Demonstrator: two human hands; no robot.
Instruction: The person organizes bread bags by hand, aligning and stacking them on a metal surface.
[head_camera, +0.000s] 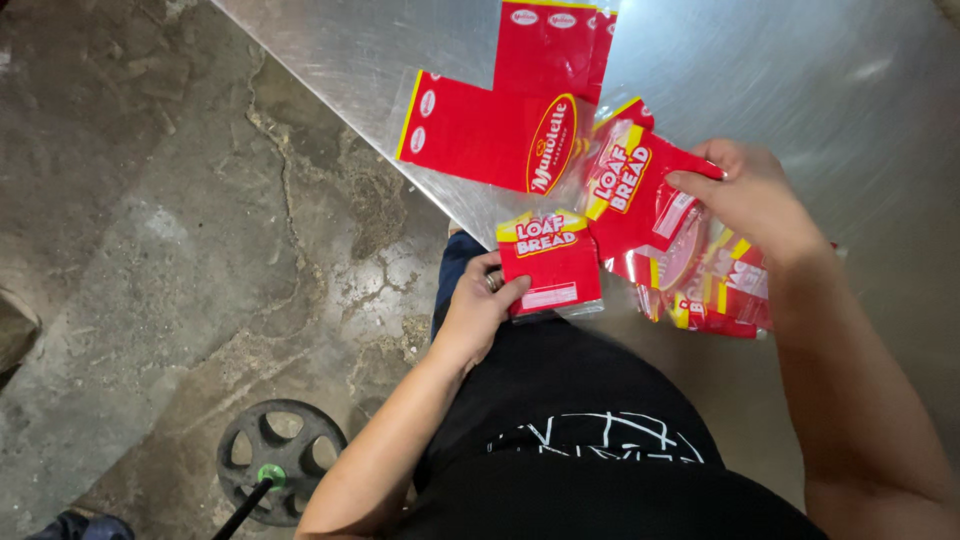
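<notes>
Torso: black shirt (590, 450) with a white print fills the bottom of the view, pressed against the near edge of the desk (860, 130).
Step in hand: sorting or separating flat, empty red bread bags, judging by one bag held apart from a bunch.
Left hand (478, 305): closed around the lower left edge of a single bag (552, 268), thumb on its face and fingers behind; this red-and-yellow bag hangs just over the desk's near edge, above the lap.
Right hand (752, 200): curled over a bunch of bags (660, 225), fingertips pinching the top bag's right edge; how tightly the lower bags are gripped cannot be told.
Bunch position: resting on the desk, right of the single bag and touching it, fanned out under the wrist.
Laid-out bags (500, 130): two flat red bags lie farther back on the steel, overlapping at a right angle.
Next move calls for: probably a clean pull of the single bag away from the bunch, with the left grip kept flat so the thin film does not crease.
Floor (160, 250): cracked concrete at left, with a dark wheeled base (280, 458) below.
</notes>
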